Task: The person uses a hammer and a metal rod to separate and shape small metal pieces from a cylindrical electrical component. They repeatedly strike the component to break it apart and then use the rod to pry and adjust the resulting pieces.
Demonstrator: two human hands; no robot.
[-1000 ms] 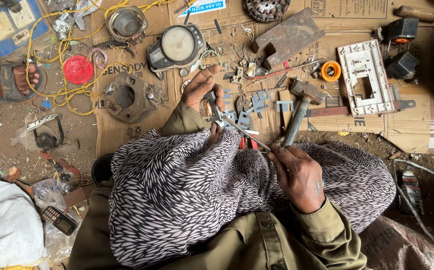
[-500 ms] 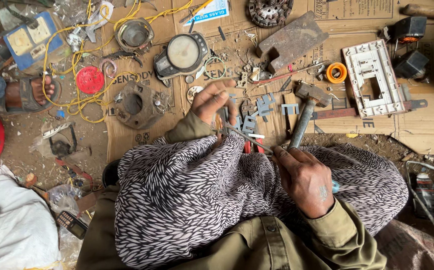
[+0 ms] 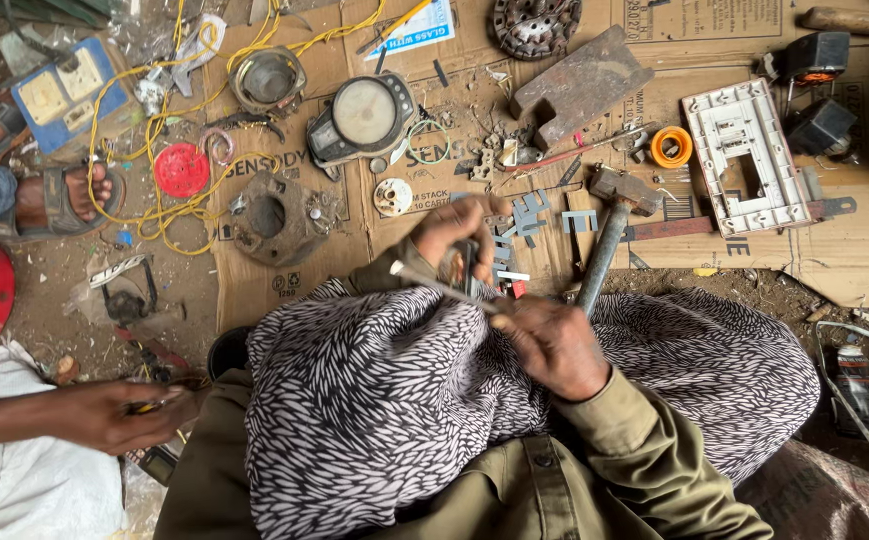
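My left hand [image 3: 460, 235] grips a small dark metal part [image 3: 472, 262] just past my knees, over the cardboard sheet [image 3: 425, 230]. My right hand [image 3: 553, 340] rests on my patterned black-and-white lap cloth [image 3: 395, 400] and holds a thin metal rod [image 3: 442, 287] that points left, its far end under the left hand. A hammer [image 3: 607, 232] with a grey handle lies right beside the right hand. Several small grey metal pieces [image 3: 532, 213] lie just beyond the left hand.
On the cardboard lie a round gauge [image 3: 364, 115], a white frame plate [image 3: 742, 155], an orange tape roll [image 3: 671, 147], a rusty metal block [image 3: 580, 85] and yellow wire [image 3: 155, 150]. Another person's hand [image 3: 120, 412] reaches in at lower left; a sandalled foot [image 3: 55, 195] stands at left.
The view has shifted slightly. My left hand has drawn closer to my knees, and my right hand has moved up with the rod toward it. Another person's hand has entered at lower left.
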